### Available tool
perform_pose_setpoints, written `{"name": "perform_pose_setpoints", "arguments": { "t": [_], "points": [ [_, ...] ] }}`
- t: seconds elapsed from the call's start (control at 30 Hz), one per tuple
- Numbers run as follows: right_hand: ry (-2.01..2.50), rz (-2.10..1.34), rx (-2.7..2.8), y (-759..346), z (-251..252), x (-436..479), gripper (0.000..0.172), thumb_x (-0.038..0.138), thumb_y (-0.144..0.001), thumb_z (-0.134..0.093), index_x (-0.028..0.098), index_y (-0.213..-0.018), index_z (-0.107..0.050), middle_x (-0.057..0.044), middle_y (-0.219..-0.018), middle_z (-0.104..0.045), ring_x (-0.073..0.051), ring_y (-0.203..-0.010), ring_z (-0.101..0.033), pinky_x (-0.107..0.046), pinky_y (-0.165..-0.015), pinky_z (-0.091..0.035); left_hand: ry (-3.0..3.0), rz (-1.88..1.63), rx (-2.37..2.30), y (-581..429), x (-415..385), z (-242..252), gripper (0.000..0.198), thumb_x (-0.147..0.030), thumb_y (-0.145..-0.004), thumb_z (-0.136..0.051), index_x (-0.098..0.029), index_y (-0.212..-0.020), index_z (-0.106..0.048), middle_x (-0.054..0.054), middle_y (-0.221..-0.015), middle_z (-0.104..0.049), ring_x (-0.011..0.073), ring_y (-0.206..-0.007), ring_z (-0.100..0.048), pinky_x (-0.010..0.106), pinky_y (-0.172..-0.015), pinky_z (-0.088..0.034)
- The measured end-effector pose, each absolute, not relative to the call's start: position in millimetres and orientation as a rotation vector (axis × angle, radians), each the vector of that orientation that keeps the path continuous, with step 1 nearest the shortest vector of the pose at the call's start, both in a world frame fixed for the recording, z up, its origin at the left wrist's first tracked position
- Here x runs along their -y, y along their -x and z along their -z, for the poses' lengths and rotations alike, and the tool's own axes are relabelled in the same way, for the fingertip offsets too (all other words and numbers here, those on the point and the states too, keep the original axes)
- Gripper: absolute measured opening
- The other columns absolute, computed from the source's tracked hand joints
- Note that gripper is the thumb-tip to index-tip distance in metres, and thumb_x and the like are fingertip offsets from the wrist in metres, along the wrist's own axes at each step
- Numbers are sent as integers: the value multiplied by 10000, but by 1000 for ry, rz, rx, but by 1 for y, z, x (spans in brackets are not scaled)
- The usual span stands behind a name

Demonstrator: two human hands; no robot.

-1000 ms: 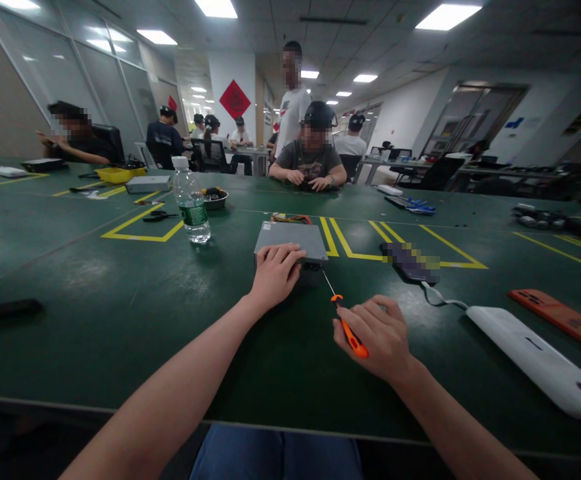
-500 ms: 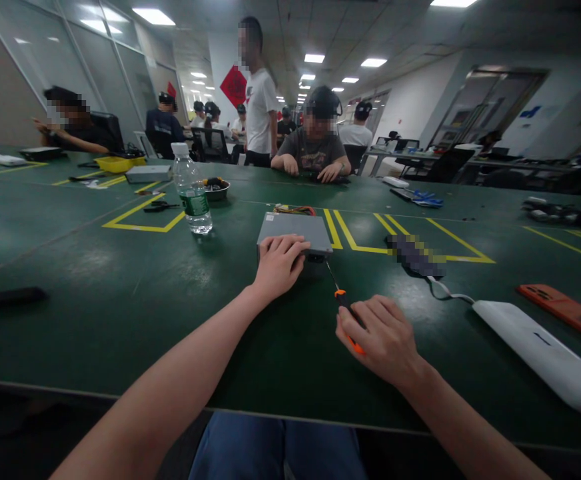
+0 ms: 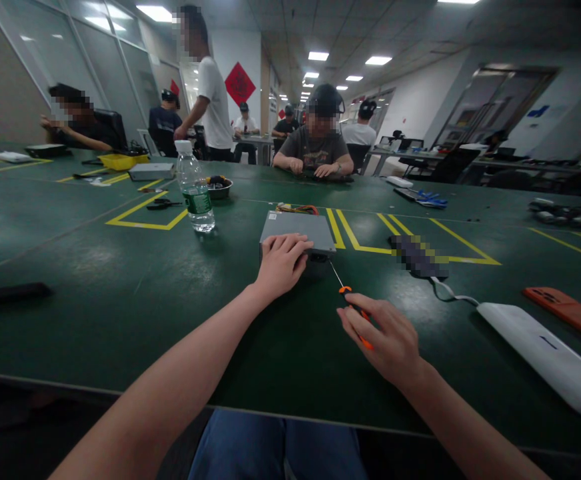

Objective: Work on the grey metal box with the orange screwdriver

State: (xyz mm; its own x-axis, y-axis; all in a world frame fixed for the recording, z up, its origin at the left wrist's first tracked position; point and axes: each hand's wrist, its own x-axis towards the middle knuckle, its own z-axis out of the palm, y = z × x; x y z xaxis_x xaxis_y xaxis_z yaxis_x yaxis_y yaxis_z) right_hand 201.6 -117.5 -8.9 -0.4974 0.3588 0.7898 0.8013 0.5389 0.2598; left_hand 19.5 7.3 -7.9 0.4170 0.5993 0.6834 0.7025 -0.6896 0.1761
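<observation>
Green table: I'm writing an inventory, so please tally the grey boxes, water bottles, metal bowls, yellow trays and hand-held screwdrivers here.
Grey boxes: 2 (power supply unit under the left hand, another box farther left)
Water bottle: 1
Metal bowl: 1
Yellow tray: 1
Screwdriver in the right hand: 1
Total: 6

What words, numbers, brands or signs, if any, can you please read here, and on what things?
No text is legible.
Green label on the water bottle: too small.
Sticker on the grey metal box: too small.
Red diamond sign on the pillar: too blurred.
Print on the grey shirt opposite: blurred.
Mark on the white power bank: unclear.
</observation>
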Motion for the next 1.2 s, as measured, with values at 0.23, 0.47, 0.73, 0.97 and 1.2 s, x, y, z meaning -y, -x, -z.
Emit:
{"name": "perform_pose_setpoints", "arguments": {
  "t": [0.23, 0.47, 0.73, 0.97, 1.2],
  "points": [
    [979, 659, 2194, -204, 7, 123, 212, 247, -834, -513, 116, -988, -577, -175, -1045, -591, -225, -893, -619, -294, -654, -535, 2528, 1134, 1152, -19, -7, 8, 248, -233, -891, -438, -280, -1116, -530, -1, -1217, -576, 192, -1178, -449, 390, -962, -265],
    [948, 730, 2100, -205, 7, 121, 167, 135, -836, -507, 176, -963, -607, -118, -1009, -641, -175, -762, -632, -300, -660, -522, 2520, 1139, 1158, -20, -8, 8, 257, -235, -886, -443, -282, -1121, -535, -1, -1211, -578, 193, -1173, -452, 389, -960, -269],
    [889, 445, 2264, -205, 4, 125, 251, 269, -875, -429, 128, -1036, -562, -173, -1097, -587, -229, -942, -615, -323, -694, -544, 2528, 1133, 1150, -19, -7, 7, 252, -232, -890, -438, -284, -1120, -528, -3, -1217, -577, 191, -1173, -452, 393, -958, -261],
    [832, 498, 2321, -207, 7, 124, 387, 299, -850, -550, 114, -1184, -493, -194, -1159, -567, -246, -975, -601, -361, -752, -538, 2526, 1145, 1143, -19, -7, 7, 246, -224, -891, -438, -283, -1112, -529, -4, -1215, -578, 187, -1175, -451, 391, -948, -265],
    [857, 693, 2196, -209, 7, 122, 153, 144, -851, -490, 160, -998, -532, -149, -1039, -599, -186, -828, -619, -294, -662, -540, 2527, 1143, 1147, -20, -8, 8, 247, -226, -891, -439, -281, -1116, -525, -4, -1213, -580, 188, -1174, -449, 394, -955, -261]
  ]
}}
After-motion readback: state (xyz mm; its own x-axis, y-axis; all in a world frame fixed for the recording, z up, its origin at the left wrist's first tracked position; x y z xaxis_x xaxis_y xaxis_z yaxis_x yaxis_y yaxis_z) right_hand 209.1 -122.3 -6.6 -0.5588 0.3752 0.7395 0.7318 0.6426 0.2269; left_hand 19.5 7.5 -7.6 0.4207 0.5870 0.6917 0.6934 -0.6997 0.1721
